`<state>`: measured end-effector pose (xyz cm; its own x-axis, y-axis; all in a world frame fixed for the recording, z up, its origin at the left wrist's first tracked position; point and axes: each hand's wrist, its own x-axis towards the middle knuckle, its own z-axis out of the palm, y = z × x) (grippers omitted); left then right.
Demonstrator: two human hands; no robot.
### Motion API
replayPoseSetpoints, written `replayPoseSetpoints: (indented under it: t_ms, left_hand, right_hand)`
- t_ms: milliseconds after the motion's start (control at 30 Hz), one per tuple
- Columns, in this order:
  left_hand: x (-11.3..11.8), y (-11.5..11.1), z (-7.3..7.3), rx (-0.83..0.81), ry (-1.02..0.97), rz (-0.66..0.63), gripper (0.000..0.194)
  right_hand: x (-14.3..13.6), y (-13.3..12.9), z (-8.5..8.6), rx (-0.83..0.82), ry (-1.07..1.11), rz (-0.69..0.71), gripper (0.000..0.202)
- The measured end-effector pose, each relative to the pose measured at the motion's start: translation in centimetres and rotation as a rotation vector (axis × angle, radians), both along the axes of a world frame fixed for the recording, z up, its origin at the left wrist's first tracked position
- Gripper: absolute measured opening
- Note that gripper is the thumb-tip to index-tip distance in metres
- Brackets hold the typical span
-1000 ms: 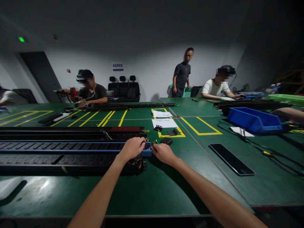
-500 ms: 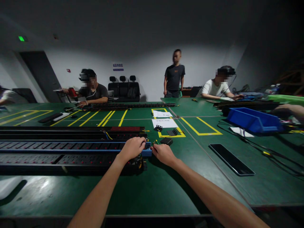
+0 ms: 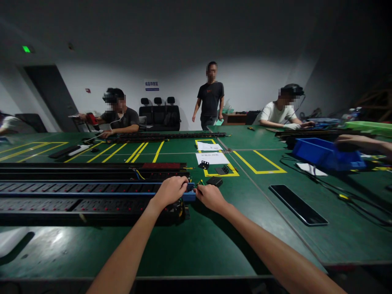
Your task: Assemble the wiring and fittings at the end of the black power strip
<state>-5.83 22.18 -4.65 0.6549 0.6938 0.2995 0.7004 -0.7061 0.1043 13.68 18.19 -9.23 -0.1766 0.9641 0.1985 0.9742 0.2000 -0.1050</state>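
Moved: standing person, now further left beyond the green table; a co-worker's hand, now over the blue bin. My left hand: fingers bent, laid over the right end of the blue-edged strip, which lies between dark strips; grip uncertain. My right hand: fingers curled in at that end; I cannot tell what they pinch. Black block: just beyond.

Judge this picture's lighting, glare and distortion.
Head view: glare on the green table at lower left; dark shadow beside the right forearm; dim upper wall; door apparently tilted by wide-angle distortion; murky detail between left hand and right hand.
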Motion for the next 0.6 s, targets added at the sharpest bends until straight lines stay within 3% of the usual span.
replayPoseSetpoints:
  t_ms: [267,600]
  left_hand:
    - [-0.11,0.08,-0.07,0.006,-0.004,-0.006,0.025]
    - [-0.1,0.3,-0.34,0.005,0.001,-0.004,0.025]
  right_hand:
    - [0.17,-0.16,0.64,0.025,-0.079,0.1,0.041]
    - [-0.35,-0.24,0.54,-0.033,0.025,-0.054,0.05]
